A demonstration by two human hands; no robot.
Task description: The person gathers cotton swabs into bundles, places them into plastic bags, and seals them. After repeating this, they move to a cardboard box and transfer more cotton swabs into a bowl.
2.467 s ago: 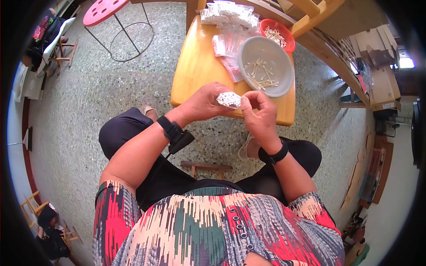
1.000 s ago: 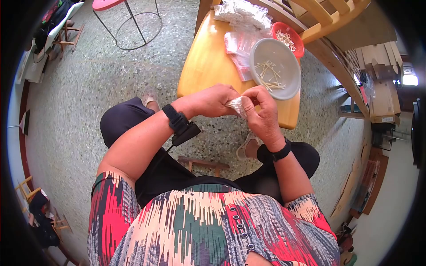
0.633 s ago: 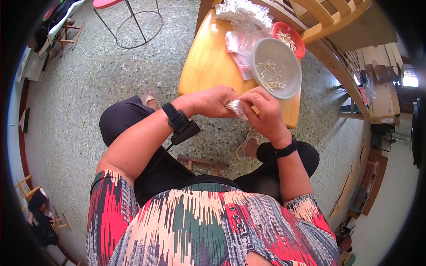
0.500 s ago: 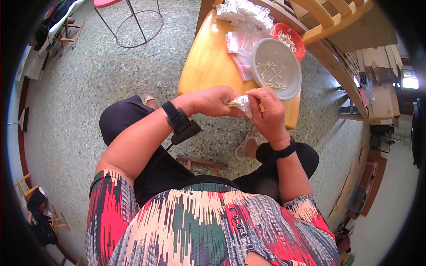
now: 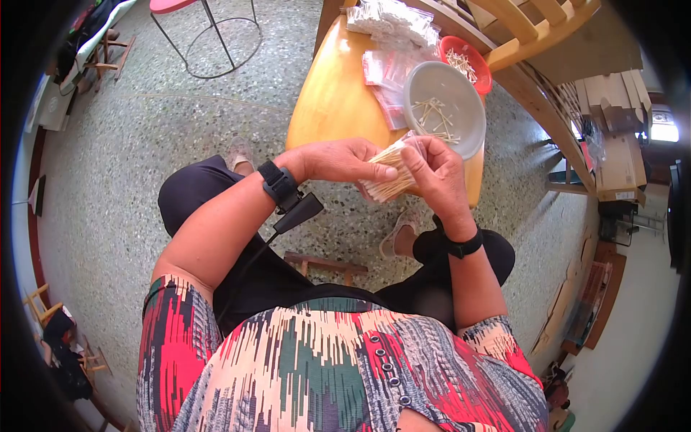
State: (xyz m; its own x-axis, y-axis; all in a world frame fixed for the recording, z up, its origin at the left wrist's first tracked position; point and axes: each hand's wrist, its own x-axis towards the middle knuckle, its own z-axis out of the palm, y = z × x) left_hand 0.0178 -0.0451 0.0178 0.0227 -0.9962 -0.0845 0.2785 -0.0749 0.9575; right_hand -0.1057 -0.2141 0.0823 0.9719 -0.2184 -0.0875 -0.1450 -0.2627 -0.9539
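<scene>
A small clear plastic bag filled with cotton swabs (image 5: pixel 389 176) is held between my two hands, the swabs lying side by side and slanted. My left hand (image 5: pixel 345 160) grips it from the left, thumb flat across the swabs and fingers behind. At the upper right end, my right hand (image 5: pixel 439 173) pinches the bag's clear plastic between thumb and fingers. Just beyond my hands is a grey bowl (image 5: pixel 471 93) with several loose cotton swabs (image 5: pixel 435 119) inside. Part of the held bag is hidden by my fingers.
On the yellow wooden stool (image 5: pixel 317 108) lie flat red-edged plastic bags (image 5: pixel 385 72) and a pile of filled bags (image 5: pixel 392 21). A red bowl (image 5: pixel 484 68) of swabs stands behind the grey one. Farther off are a pink round stool (image 5: pixel 173 6) and cardboard boxes (image 5: pixel 619 165).
The bag of swabs has turned so its broad side now faces me. My left thumb has moved over the swabs, and my right hand has shifted its hold on the plastic.
</scene>
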